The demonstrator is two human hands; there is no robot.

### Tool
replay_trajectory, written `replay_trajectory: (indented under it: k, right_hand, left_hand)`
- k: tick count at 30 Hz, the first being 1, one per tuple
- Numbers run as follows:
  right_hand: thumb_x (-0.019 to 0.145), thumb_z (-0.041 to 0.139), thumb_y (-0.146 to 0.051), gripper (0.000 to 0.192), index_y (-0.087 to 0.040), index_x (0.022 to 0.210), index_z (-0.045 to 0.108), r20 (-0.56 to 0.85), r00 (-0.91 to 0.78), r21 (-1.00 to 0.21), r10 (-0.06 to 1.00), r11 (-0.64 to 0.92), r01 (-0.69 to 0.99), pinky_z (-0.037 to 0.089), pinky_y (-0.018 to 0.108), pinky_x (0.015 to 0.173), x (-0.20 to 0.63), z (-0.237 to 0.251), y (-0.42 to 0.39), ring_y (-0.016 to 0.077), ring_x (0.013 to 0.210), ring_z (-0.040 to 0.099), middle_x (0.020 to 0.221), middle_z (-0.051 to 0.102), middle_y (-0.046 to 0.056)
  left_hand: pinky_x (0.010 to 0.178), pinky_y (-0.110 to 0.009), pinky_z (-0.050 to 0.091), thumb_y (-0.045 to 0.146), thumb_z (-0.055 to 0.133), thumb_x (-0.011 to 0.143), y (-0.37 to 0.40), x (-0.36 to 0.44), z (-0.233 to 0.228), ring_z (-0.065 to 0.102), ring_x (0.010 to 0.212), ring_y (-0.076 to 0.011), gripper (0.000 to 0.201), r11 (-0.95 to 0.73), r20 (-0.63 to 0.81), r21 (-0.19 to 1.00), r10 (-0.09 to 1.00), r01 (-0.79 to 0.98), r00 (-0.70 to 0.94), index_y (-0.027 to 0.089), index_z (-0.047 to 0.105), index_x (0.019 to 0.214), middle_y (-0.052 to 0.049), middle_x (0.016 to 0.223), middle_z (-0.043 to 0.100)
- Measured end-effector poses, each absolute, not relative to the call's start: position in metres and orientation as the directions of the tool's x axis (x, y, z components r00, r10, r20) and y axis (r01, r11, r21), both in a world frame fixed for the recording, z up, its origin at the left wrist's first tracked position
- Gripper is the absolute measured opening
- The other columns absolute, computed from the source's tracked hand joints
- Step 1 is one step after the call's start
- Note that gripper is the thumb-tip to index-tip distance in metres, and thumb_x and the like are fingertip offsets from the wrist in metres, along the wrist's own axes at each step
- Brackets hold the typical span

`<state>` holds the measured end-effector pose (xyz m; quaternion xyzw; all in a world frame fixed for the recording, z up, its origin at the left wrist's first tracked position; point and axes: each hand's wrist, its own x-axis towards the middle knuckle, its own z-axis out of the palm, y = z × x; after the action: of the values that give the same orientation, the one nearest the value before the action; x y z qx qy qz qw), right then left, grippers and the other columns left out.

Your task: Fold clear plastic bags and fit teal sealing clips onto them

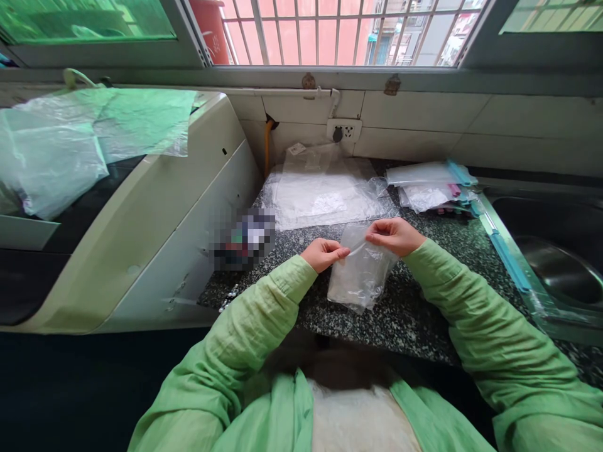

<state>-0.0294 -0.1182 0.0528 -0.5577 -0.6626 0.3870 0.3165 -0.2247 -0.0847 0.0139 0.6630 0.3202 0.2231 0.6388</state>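
— Green sleeves nearest; hands?
— Left hand [324, 253] and right hand [394, 235] both pinch the top edge of a small clear bag [358, 276], which hangs onto the speckled desk [414, 314].
— Behind?
— Flat plastic sheets [325, 191]; zip pouches [436, 185] near the sink [556, 251].
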Motion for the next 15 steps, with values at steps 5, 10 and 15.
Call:
replay_trajectory:
  k: [5, 10, 15]
  right_hand:
    - [0.062, 0.056, -0.045, 0.032, -0.014, 0.057, 0.05, -0.047, -0.237, -0.867, 0.97, 0.078, 0.492, 0.031, 0.023, 0.048, -0.034, 0.053, -0.12, 0.0068, 0.05, 0.037, 0.052, 0.043, -0.003]
    - [0.063, 0.055, -0.045, 0.032, -0.014, 0.059, 0.05, -0.107, -0.317, -0.854, 0.942, 0.077, 0.515, 0.029, 0.022, 0.047, -0.041, 0.049, -0.12, 0.0065, 0.05, 0.035, 0.052, 0.041, -0.004]
    - [0.062, 0.054, -0.047, 0.033, -0.014, 0.059, 0.05, -0.124, -0.318, -0.863, 0.94, 0.056, 0.503, 0.029, 0.022, 0.047, -0.042, 0.048, -0.119, 0.0068, 0.051, 0.036, 0.053, 0.042, -0.003]
  left_hand:
    - [0.047, -0.021, 0.023, 0.058, 0.059, 0.055, -0.083, -0.226, 0.011, 0.031, 0.047, -0.0043, 0.048, -0.046, -0.057, 0.99, 0.734, 0.133, 0.677, 0.011, 0.051, 0.052, 0.005, 0.047, 0.039]
    - [0.047, -0.02, 0.026, 0.056, 0.063, 0.052, -0.085, -0.222, 0.016, 0.033, 0.048, -0.0046, 0.047, -0.049, 0.017, 0.998, 0.799, 0.037, 0.601, 0.011, 0.05, 0.051, 0.005, 0.047, 0.04]
    - [0.049, -0.021, 0.031, 0.055, 0.065, 0.049, -0.086, -0.22, 0.019, 0.037, 0.048, -0.0055, 0.045, -0.011, 0.015, 1.0, 0.825, -0.01, 0.565, 0.011, 0.053, 0.049, 0.003, 0.046, 0.045]
